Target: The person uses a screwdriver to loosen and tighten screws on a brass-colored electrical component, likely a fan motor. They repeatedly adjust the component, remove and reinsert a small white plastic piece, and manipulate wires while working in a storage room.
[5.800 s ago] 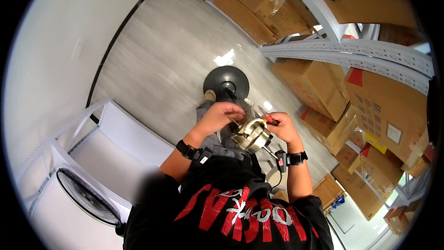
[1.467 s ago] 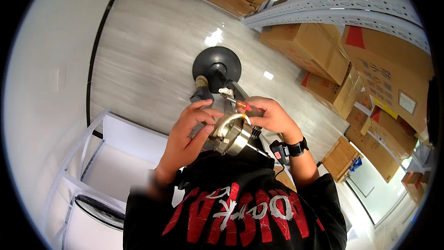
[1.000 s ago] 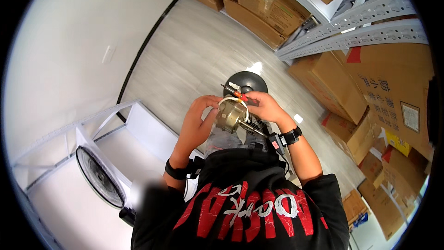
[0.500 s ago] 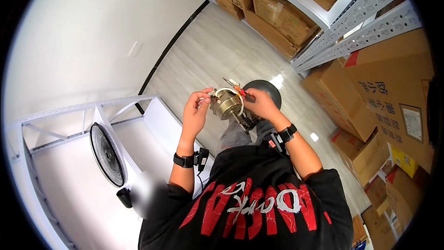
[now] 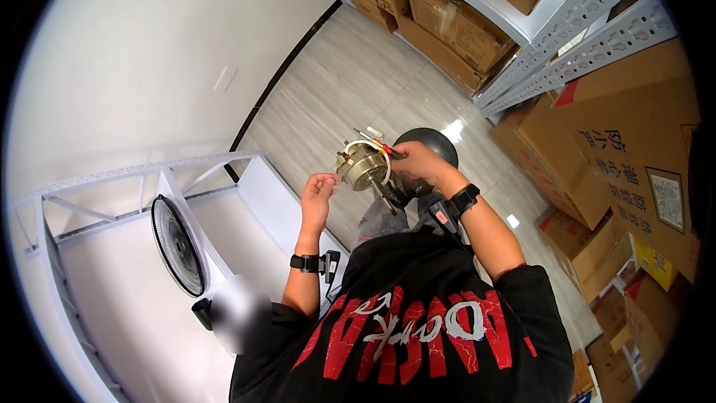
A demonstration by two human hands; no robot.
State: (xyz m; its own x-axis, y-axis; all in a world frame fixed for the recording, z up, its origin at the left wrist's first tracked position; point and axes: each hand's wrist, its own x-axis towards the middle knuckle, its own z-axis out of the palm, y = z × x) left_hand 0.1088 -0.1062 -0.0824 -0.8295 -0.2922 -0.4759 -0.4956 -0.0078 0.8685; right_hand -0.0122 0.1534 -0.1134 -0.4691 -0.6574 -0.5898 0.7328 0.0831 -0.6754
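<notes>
A bare metal fan motor with a shaft and a looped white cable is in front of my body, above my legs. My right hand is closed around a screwdriver with a red and black handle. The tool's tip points up and left, across the motor's top. The right fingers also lie against the motor's right side; whether they support it I cannot tell. My left hand is just left of the motor, its fingers pinched together. Anything between those fingertips is too small to make out.
A black round base stands behind my right hand. To the left, a caged fan head leans on a white shelf frame. Cardboard boxes and a perforated metal rack line the right side.
My left hand has drawn away from the motor's left side, downward a little, and its fingers have curled in. The right hand keeps hold of the screwdriver beside the motor.
</notes>
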